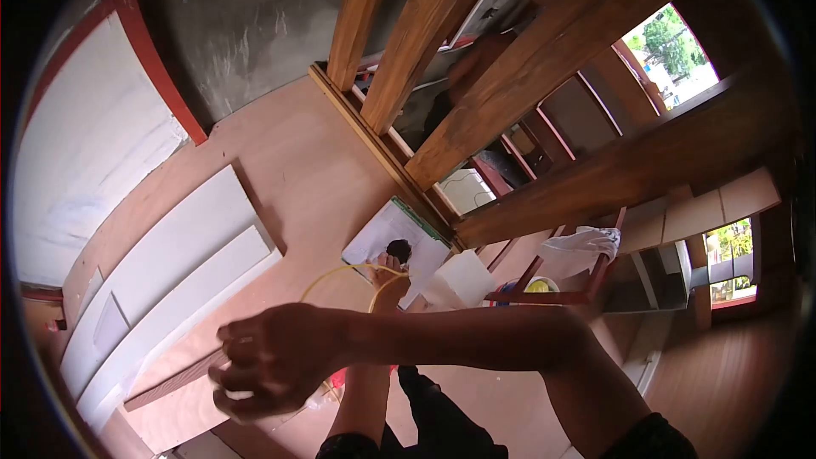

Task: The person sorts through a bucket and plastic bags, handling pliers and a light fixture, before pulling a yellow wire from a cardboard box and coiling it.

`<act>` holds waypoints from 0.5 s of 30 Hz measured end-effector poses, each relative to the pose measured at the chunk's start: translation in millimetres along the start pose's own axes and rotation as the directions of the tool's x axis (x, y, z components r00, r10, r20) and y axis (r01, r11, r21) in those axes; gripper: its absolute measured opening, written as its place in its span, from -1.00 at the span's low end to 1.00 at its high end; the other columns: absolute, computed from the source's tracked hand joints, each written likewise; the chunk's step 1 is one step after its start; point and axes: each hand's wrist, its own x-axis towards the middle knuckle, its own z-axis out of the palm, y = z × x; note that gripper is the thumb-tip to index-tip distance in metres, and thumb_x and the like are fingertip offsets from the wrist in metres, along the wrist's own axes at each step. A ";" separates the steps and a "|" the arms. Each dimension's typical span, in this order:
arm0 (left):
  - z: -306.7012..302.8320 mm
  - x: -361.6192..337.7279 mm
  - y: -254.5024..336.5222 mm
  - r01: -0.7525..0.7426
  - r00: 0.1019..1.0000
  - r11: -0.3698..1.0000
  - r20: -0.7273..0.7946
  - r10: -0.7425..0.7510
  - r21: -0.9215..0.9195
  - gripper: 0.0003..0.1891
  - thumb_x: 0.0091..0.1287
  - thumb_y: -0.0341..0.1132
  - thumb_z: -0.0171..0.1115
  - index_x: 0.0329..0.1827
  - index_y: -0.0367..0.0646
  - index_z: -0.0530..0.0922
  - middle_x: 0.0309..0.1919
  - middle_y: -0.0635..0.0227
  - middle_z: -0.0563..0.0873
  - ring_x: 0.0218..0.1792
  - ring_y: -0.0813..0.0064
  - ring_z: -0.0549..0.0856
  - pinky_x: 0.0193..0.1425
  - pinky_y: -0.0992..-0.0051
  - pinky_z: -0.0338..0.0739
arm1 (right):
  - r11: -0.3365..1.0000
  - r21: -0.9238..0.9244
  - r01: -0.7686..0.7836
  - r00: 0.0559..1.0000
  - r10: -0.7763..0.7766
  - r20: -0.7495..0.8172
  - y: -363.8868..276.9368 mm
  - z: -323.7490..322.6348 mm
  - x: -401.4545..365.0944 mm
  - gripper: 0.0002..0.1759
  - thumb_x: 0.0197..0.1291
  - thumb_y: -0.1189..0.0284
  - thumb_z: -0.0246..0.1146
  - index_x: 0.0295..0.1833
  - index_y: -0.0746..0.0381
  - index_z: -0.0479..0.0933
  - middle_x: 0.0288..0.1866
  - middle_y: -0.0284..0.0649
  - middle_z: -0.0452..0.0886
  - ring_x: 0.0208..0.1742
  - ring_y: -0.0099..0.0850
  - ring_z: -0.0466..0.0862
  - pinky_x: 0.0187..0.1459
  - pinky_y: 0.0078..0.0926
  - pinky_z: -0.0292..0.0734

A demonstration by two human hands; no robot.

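Observation:
My left hand (387,274) reaches forward to a white panel (372,234) with a green edge, its closed fingers at a dark round patch (399,250). A thin yellow wire (336,270) runs to these fingers and loops back toward my right forearm. Closer to the camera, my right hand (276,361) crosses over my left arm to the left side. Its fingers are curled inward, in shadow, and I cannot make out what they hold. The wire passes behind this hand and shows again below the wrist.
Long white boards (183,255) lie on the pinkish floor at left. Wooden posts (442,25) stand on a sill ahead, with a person (476,64) behind them. A white box-like piece (461,279), a bucket (540,286) and a red frame with a cloth (582,244) are at right.

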 end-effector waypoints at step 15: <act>-42.3 31.9 29.0 0.136 0.987 0.916 0.034 -0.160 0.378 -0.75 0.16 -0.17 0.10 -0.43 -0.12 0.66 -0.49 0.13 0.68 -0.36 0.22 0.67 -0.27 0.13 0.45 | 0.106 -0.498 -0.861 -0.114 0.913 0.392 9.6 -65.0 -209.9 -0.52 -0.11 0.44 0.25 0.04 0.23 0.48 0.06 -0.12 0.53 0.11 -0.20 0.49 0.04 -0.33 0.42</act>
